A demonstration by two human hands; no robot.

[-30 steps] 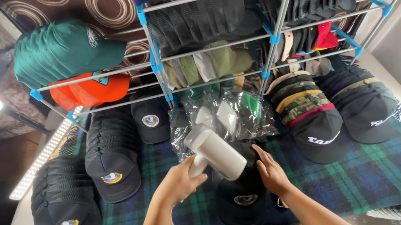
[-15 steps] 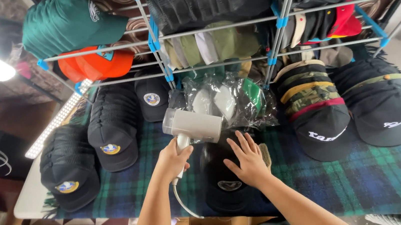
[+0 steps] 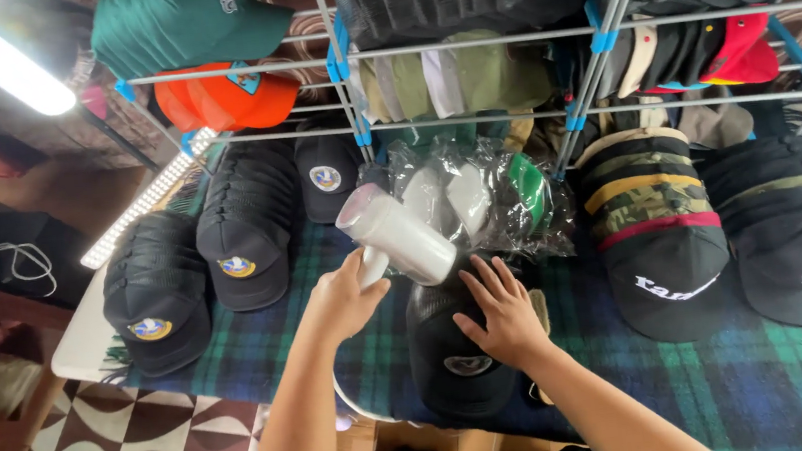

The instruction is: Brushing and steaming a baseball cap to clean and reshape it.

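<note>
White steamer (image 3: pixel 394 233) in closed left hand (image 3: pixel 344 300); flat right hand (image 3: pixel 498 312) on black cap (image 3: pixel 449 366).

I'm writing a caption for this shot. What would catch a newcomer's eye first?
Most striking is the white handheld steamer at centre, held by the left hand over a black cap that the right hand presses flat. Around them, stacks of dark caps cover a green plaid cloth. An orange cap glows on the wire rack above.
</note>
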